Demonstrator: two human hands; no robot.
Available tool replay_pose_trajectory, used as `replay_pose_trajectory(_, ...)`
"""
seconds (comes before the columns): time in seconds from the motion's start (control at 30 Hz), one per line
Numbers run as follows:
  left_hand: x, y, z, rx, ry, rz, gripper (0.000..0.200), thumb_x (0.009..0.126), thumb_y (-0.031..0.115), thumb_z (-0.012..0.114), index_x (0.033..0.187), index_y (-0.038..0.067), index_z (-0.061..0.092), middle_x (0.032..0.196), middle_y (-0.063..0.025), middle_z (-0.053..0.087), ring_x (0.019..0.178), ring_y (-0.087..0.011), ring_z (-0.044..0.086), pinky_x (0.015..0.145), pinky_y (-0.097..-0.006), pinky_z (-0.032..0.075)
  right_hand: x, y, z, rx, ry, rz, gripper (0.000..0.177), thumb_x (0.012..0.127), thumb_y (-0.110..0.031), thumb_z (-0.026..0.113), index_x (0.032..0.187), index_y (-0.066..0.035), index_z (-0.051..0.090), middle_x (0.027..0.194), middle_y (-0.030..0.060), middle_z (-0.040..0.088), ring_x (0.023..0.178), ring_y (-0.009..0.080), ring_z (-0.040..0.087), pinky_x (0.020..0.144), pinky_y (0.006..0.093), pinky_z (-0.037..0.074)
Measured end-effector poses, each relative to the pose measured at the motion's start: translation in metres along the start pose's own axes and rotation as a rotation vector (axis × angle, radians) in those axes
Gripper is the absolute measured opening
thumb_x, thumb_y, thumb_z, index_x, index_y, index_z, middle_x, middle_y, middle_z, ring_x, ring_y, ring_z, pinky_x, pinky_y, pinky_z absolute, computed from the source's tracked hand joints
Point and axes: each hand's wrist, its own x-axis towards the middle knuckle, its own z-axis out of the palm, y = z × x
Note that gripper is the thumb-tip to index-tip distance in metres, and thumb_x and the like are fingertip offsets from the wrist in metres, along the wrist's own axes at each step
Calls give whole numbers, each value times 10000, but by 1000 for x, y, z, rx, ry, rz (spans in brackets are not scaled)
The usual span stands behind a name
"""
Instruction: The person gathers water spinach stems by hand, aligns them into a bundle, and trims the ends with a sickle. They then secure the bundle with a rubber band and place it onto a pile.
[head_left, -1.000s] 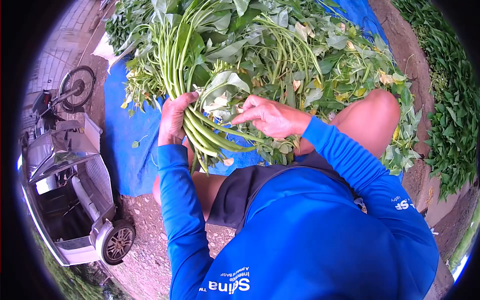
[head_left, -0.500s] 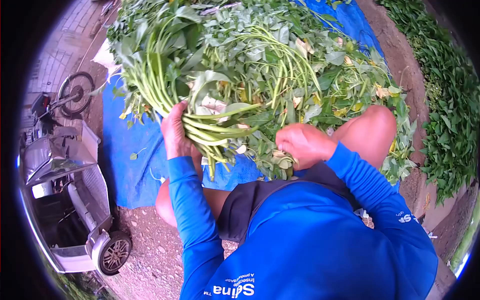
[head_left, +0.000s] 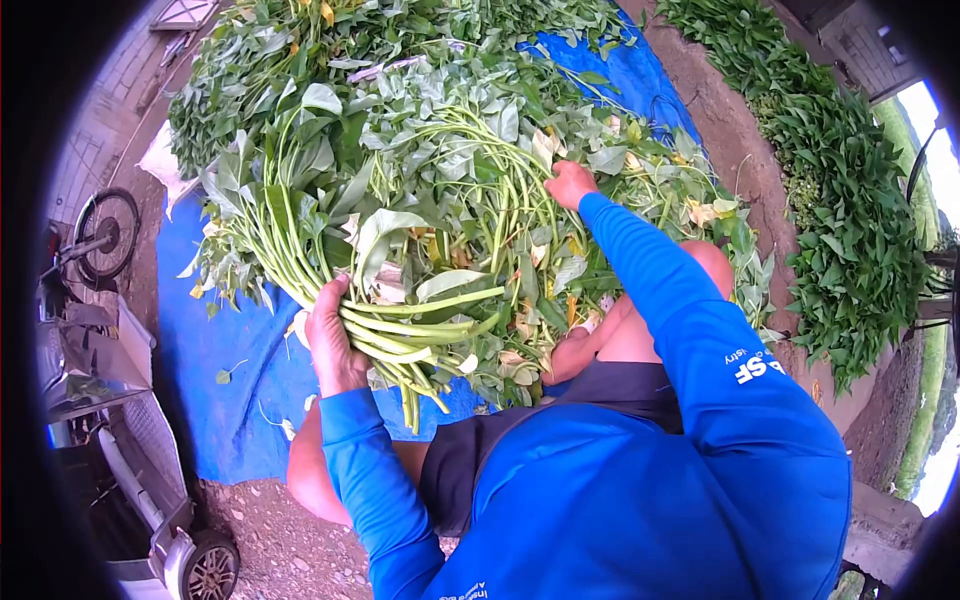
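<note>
Near, on the left, the left hand (head_left: 337, 340) has its fingers wrapped round a bunch of green stems (head_left: 410, 328). The stem ends poke out right of the fingers, and the leafy part spreads far. A blue sheet (head_left: 200, 340) lies below. Farther right, the right hand (head_left: 572, 187) has curled fingers at the leafy heap (head_left: 425, 110); I cannot tell if they hold anything

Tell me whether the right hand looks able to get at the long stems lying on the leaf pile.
Probably yes: the right hand is close to those stems, which lie largely uncovered on the leaf pile, with nothing visible blocking it.
</note>
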Motion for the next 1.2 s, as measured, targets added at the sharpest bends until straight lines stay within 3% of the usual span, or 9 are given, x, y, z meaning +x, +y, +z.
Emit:
replay_pose_trajectory(0.13,7,-4,-7,81,25,0,173,945,135,758,1056,11,712,893,-80,740,740,-211,712,711,-359,624,-6,-15,-36,179,5,-28,390,922,-312,740,1212,-55,784,1237,240,754,1163,427,717,1062,466,549)
replay_pose_trajectory(0.2,24,-15,-15,101,55,23,240,919,113,763,1062,-74,715,893,-133,747,725,-239,727,683,-372,624,4,-23,-61,413,43,-191,366,970,-288,771,1222,-23,760,1111,158,796,1001,274,750,909,385,569)
replay_pose_trajectory(0.33,52,-40,-22,44,-1,-54,212,944,125,752,1083,-16,678,887,-119,716,727,-267,734,696,-411,660,-27,-88,-167,789,3,-177,286,972,-205,807,1168,-1,765,976,20,738,862,97,625,773,275,504)
replay_pose_trajectory(0.53,35,-48,3,67,33,-111,222,872,75,794,1015,-69,705,862,-120,722,680,-235,704,651,-382,611,-53,-144,-247,950,258,-444,236,970,-170,771,1122,10,779,912,-18,718,808,48,590,721,234,469)
replay_pose_trajectory(0.7,32,-65,13,28,-21,-100,207,870,78,801,980,-82,728,828,-108,723,676,-224,698,652,-369,590,-80,-200,-232,880,349,-669,249,981,-156,752,1139,35,773,897,-4,711,770,43,590,703,231,497)
replay_pose_trajectory(0.8,28,-82,22,-13,-29,-86,224,871,77,802,1004,-87,726,854,-124,737,687,-227,707,656,-366,596,-105,-222,-192,548,413,-690,264,970,-175,736,1142,21,776,947,137,737,785,217,699,752,347,564)
replay_pose_trajectory(0.87,26,-95,25,-53,-59,-87,253,886,95,809,1045,-83,726,880,-130,749,721,-225,718,686,-364,602,-131,-224,-144,375,310,-694,283,987,-179,736,1167,36,775,961,159,736,851,247,723,796,354,561)
replay_pose_trajectory(0.93,26,-109,26,-114,-105,-63,259,895,101,809,1066,-76,729,920,-123,756,754,-215,725,716,-359,611,-167,-209,-79,312,-33,-626,305,994,-197,705,1177,36,777,1015,212,747,907,348,739,848,417,574)
replay_pose_trajectory(1.2,22,-150,17,-311,-169,94,349,979,178,819,1235,-25,694,1060,-71,748,912,-172,714,830,-340,590,-213,-165,-1,457,-274,-503,310,995,-209,672,1137,49,770,1071,285,746,1007,436,728,946,461,572)
